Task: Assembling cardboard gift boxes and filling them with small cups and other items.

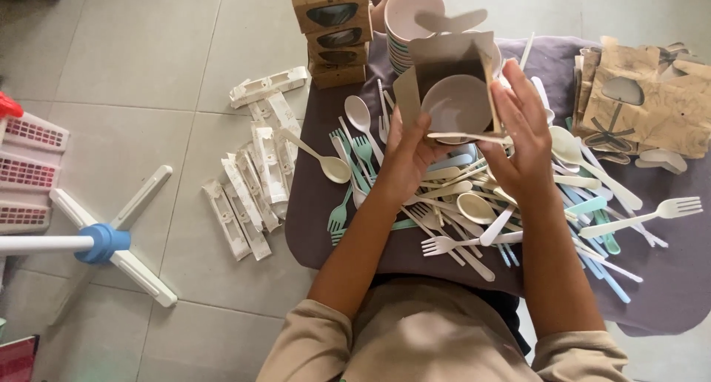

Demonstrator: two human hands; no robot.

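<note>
Far left: a white cross-shaped stand with a blue hub (104,243) is lying on the tiled floor, beside pink-and-white slatted baskets (26,174) at the frame edge.
Floor strip: white plastic moulded pieces (252,182) are lying scattered between the stand and the purple cloth (311,226).
Back left: a stack of closed brown boxes (331,28) is standing at the cloth's far edge, each showing a bowl through its window.
Left hand (406,154): it is gripping the left wall of the open brown carton (444,60), thumb and fingers pressing on the cardboard from below and beside.
Carton: it is being held up between both hands, just above the cutlery, its mouth tilting toward the person, flaps standing open.
Bowl (457,105): a pale bowl is sitting inside the carton, its open side facing the camera, directly between the two hands and equally near each.
Right hand (522,134): it is pressing flat against the carton's right side, fingers extended upward and close together, not curled.
Below the hands: a heap of cream, mint and blue forks and spoons (481,211) is lying crisscrossed on the cloth.
Behind: a stack of pale bowls (415,15) is standing past the carton.
Far right: flattened brown cartons (644,100) are lying piled.
</note>
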